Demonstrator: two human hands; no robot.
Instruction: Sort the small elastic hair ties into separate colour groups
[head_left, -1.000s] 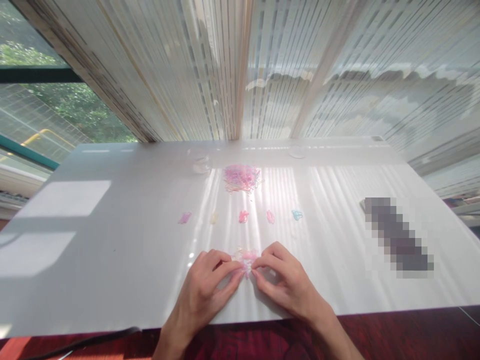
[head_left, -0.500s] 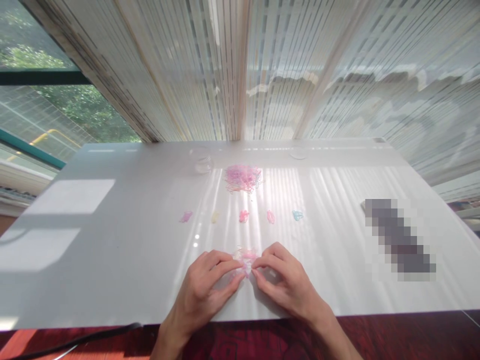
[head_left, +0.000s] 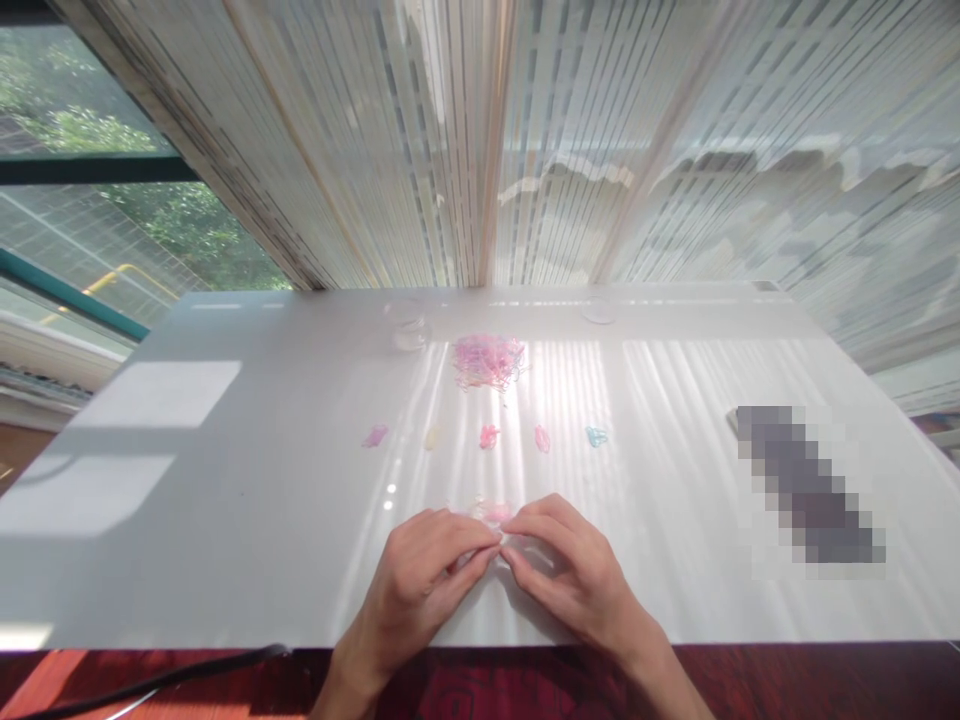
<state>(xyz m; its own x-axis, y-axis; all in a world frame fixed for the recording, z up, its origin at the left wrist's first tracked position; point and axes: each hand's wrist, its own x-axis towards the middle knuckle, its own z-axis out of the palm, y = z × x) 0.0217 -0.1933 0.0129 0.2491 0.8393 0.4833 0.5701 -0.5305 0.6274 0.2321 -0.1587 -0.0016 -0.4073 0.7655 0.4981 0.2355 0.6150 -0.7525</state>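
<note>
My left hand (head_left: 424, 580) and my right hand (head_left: 570, 575) rest on the white table (head_left: 225, 480) near its front edge, fingertips pinched together and meeting in the middle. Between and just beyond the fingertips lies a small clump of pink thin rubber bands (head_left: 491, 512), which both hands pinch at. Farther back sits a bigger pile of pastel bands (head_left: 486, 360). Between pile and hands runs a row of tiny sorted groups: purple (head_left: 375, 436), yellow (head_left: 431, 437), pink (head_left: 488, 436), darker pink (head_left: 541, 438), blue (head_left: 596, 436).
A small clear dish (head_left: 409, 330) stands left of the big pile and a clear lid (head_left: 598, 312) at the back. A blurred-out dark object (head_left: 810, 485) lies at the right. Striped curtains hang behind the table. A dark cable (head_left: 150, 682) runs below the front edge.
The hands have stayed almost in place; the fingertips have closed tighter on the small clump. The view has shifted slightly.
</note>
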